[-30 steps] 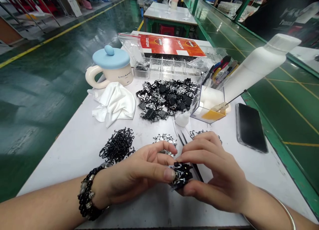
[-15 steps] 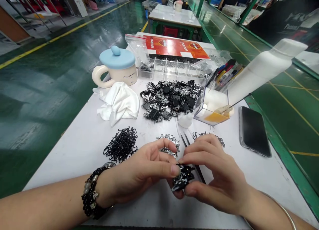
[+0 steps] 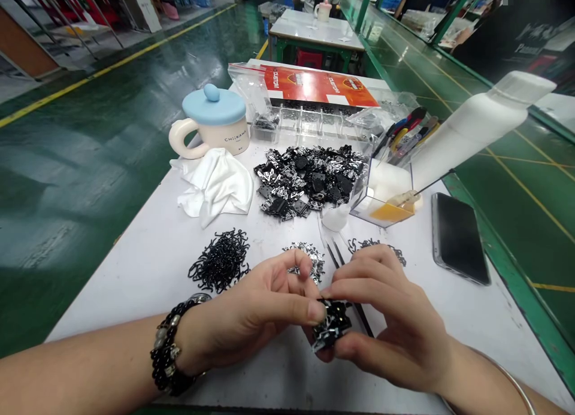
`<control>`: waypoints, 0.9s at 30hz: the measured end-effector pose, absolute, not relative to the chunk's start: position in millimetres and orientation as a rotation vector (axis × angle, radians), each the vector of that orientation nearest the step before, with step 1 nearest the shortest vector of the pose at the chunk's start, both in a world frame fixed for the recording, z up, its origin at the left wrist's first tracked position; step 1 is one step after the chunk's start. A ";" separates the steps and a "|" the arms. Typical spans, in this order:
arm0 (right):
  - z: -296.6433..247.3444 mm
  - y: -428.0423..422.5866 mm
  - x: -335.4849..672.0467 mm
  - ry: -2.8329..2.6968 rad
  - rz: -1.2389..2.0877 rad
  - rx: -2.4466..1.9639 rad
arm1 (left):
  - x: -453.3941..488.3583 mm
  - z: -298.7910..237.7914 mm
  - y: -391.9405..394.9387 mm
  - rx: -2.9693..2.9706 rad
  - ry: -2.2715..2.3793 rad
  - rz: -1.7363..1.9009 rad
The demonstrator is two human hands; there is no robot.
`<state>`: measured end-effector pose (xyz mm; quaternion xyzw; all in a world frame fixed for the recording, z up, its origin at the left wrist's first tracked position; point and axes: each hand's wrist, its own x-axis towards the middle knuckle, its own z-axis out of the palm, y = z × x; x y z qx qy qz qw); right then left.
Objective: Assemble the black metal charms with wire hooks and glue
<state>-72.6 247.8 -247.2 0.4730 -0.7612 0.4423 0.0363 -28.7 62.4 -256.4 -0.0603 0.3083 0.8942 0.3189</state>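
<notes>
Lower centre of the frame: small black clip assembly (image 3: 331, 328) pinched from both sides, just above the tabletop (image 3: 148, 265). Clenched on it, the left hand (image 3: 251, 319), thumb flat across the top, seemingly to steady it. Cupped underneath, the right hand (image 3: 395, 325), fingers (image 3: 359, 283) closed on the far edge. Tweezers (image 3: 342, 264) parked just beyond, beside a silver clip pile (image 3: 309, 259); black hook pile (image 3: 220, 262) further left, all near.

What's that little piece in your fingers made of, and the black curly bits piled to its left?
The little piece, pinched between left hand and right hand, looks like matte black plastic carrying shiny metal strips: silver glints on a dull dark body. The curly bits look like glossy black wire or plastic; too small to tell which.
</notes>
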 end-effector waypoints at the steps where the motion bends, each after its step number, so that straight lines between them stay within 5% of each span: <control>1: -247.6 248.3 -72.9 -2.343 1.365 1.450 | -28.9 -256.3 62.1 -0.144 0.815 2.343; 27: -254.9 264.6 -90.0 -2.489 1.955 1.495 | -22.4 -255.6 62.2 0.098 0.988 2.389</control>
